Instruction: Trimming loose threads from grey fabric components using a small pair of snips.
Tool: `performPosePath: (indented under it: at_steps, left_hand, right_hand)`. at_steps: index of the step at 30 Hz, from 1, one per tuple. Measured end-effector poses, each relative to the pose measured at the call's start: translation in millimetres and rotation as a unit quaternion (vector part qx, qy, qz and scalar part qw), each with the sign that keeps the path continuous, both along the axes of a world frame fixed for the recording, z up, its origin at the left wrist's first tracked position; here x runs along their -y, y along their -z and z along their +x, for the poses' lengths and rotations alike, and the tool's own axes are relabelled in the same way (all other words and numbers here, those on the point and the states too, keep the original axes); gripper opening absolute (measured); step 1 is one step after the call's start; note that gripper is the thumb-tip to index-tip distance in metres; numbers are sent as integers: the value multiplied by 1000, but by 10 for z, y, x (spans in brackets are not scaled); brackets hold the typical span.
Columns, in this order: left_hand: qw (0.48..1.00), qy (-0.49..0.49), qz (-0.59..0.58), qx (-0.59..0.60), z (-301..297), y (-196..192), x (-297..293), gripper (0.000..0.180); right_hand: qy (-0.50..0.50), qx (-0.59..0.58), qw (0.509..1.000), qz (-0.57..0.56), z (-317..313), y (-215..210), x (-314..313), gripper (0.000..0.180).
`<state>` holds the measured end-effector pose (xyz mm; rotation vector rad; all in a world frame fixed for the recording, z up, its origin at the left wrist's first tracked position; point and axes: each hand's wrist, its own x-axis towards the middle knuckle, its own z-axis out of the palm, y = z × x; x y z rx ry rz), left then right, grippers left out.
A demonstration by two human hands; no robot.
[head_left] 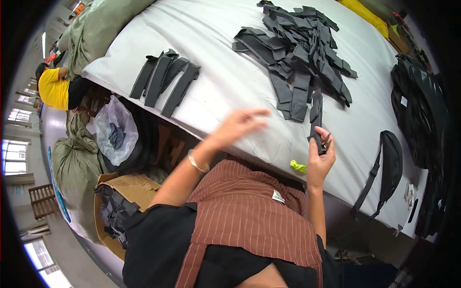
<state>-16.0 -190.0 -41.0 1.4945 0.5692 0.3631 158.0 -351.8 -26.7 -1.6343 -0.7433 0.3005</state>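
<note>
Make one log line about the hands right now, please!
left hand: empty, above white-covered table | right hand: gripping dark grey fabric strip | ahead: strip heap | table's left: smaller strip group

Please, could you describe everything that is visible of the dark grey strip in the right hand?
The strip is long, narrow and dark grey, and looks like cloth. It extends forward over the white table cover, its far end close to a heap of similar strips; whether they touch is unclear. The right hand grips its near end, partly hiding it.
</note>
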Motion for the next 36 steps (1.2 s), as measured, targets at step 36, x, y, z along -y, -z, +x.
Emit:
performPosePath:
  at_steps: [36]
  left_hand:
    - [963,-178,-140,149,884,619,815,61]
  right_hand:
    - [-80,574,804,-135,718,52,-631,25]
